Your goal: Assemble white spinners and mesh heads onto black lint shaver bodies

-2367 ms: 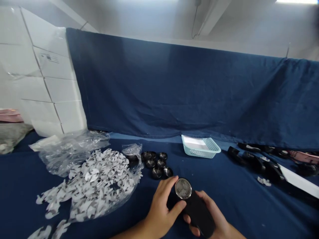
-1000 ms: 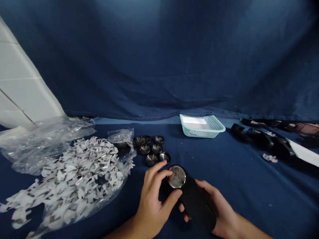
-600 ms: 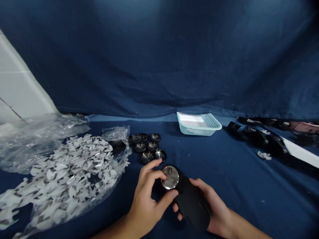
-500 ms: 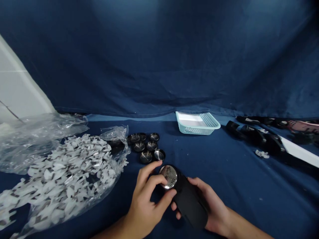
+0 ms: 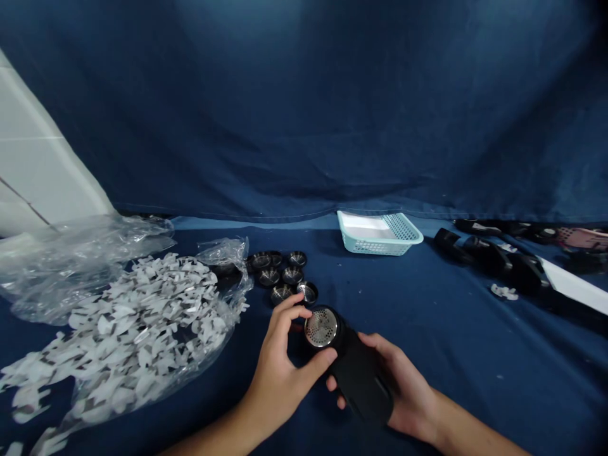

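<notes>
A black fabric shaver (image 5: 363, 385) is held tilted above the blue cloth, its round head toward the upper left. My right hand (image 5: 409, 398) wraps around its body from the right, thumb along the upper side. On the head sits a perforated silver metal cover (image 5: 322, 327) with a dark rim. My left hand (image 5: 281, 367) grips that rim, the thumb at the near edge and the fingers at the far left edge. Just beyond lie several loose black-rimmed shaver head covers (image 5: 293, 275), grouped together; my left fingertips overlap the nearest ones in view.
A plastic bag (image 5: 223, 329) with a heap of small white plastic parts (image 5: 156, 323) spreads on the left. A light-blue basket (image 5: 380, 246) stands at the back. Black shaver bodies (image 5: 494, 258) and a small white piece (image 5: 504, 292) lie on the right.
My left index finger has moved off the metal cover's face to its far left rim. The shaver stays in my right hand, and the view has shifted slightly.
</notes>
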`<action>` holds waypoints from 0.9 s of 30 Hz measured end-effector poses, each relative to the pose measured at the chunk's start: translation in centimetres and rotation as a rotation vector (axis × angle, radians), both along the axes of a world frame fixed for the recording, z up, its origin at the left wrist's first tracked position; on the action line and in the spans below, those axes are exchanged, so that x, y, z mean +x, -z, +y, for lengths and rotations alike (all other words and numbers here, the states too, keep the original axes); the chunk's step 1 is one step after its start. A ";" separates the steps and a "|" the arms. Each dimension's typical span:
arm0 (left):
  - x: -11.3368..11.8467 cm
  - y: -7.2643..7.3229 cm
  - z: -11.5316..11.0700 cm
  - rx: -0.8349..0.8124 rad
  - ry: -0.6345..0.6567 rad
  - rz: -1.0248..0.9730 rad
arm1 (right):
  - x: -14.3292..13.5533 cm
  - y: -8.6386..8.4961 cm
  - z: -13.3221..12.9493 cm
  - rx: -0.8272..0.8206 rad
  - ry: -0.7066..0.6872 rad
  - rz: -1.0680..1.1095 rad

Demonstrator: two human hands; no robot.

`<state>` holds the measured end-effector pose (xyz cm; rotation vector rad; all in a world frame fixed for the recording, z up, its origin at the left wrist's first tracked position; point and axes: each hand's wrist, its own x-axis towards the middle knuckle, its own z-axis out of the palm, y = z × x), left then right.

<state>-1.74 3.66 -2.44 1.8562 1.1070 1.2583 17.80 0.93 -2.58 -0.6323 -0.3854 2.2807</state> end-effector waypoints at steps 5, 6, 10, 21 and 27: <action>-0.1 -0.2 0.1 0.027 0.011 0.019 | 0.0 0.4 0.0 0.005 0.012 -0.028; -0.2 -0.3 0.1 0.046 0.024 0.035 | 0.0 0.5 0.0 0.001 0.013 -0.031; -0.3 -0.5 -0.2 0.078 0.059 0.051 | -0.1 0.7 0.1 -0.017 0.024 -0.015; -0.2 0.2 0.3 -0.053 0.054 -0.033 | 0.0 0.9 -0.1 -0.005 0.015 -0.029; -0.5 0.6 0.6 -0.148 0.079 -0.109 | -0.4 0.7 0.1 -0.021 0.062 -0.021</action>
